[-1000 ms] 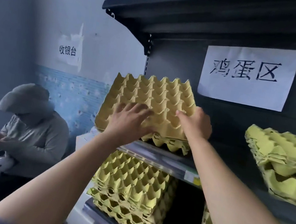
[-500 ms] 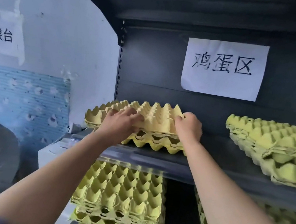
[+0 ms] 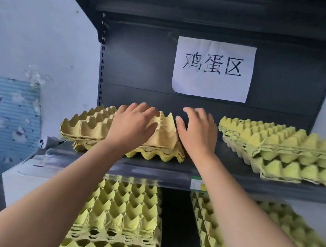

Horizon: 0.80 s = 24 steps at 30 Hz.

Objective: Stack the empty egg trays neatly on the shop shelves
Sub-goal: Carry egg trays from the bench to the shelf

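Ahead of me hangs a white paper sign (image 3: 213, 69) with three black handwritten characters. To my left, a blue patterned sheet (image 3: 1, 120) covers the lower part of the white wall (image 3: 34, 30), and a white box (image 3: 22, 178) stands near it.

- The top egg tray (image 3: 94, 122), which we held tilted up a second ago, now lies flat on the stack (image 3: 153, 156) on the middle shelf (image 3: 224, 176).
- Our left grip (image 3: 134, 125) has flattened onto it.
- Our right grip (image 3: 197, 132) has let go, fingers spread just beside its right edge.
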Available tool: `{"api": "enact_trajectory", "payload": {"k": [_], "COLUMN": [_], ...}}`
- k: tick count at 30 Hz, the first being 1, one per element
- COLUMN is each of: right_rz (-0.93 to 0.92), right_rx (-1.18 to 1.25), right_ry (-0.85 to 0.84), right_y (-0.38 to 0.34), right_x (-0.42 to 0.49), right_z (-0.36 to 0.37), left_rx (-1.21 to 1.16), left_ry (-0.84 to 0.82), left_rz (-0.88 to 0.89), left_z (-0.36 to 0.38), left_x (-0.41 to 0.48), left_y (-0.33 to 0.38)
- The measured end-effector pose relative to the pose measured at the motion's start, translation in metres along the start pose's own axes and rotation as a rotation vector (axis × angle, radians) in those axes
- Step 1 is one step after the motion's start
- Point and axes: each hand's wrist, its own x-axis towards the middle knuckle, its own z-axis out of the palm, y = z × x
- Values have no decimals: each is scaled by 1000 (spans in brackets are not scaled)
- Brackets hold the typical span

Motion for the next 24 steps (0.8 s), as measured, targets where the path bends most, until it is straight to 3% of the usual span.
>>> {"api": "enact_trajectory", "payload": {"k": [5,10,18,24], "right_rz": [-125,-125,33,158], "right_rx": [-55,-178,-408,-513], "right_ry": [137,179,56,-40], "right_y": [70,186,378,499], "right_x": [-17,-61,-149,-211], "right_z": [-50,-133,-241,-295], "left_rx": [-78,-178,-382,-492], "left_ry": [67,99,108,88], "left_rz": [140,251,490,645], "left_z": [9,28,59,109], "left_x": [19,27,31,30], "left_y": [78,201,437,575]}}
